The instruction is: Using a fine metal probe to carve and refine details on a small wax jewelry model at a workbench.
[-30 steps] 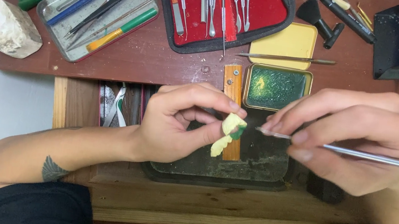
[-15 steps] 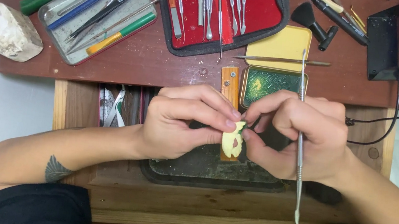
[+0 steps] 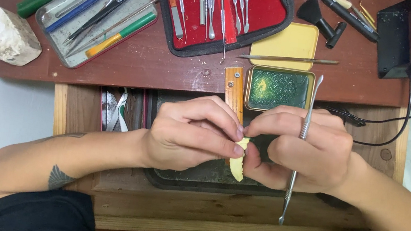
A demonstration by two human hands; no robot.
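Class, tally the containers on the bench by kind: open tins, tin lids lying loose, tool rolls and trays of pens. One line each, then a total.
Open tin with green paste: 1
Loose yellow lid: 1
Red tool roll: 1
Grey tray of pens: 1
Total: 4

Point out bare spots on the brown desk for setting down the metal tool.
Bare brown desktop lies between the grey tool tray, the red instrument case and the green-filled tin. Another patch sits right of the tin. The upper desk is crowded.
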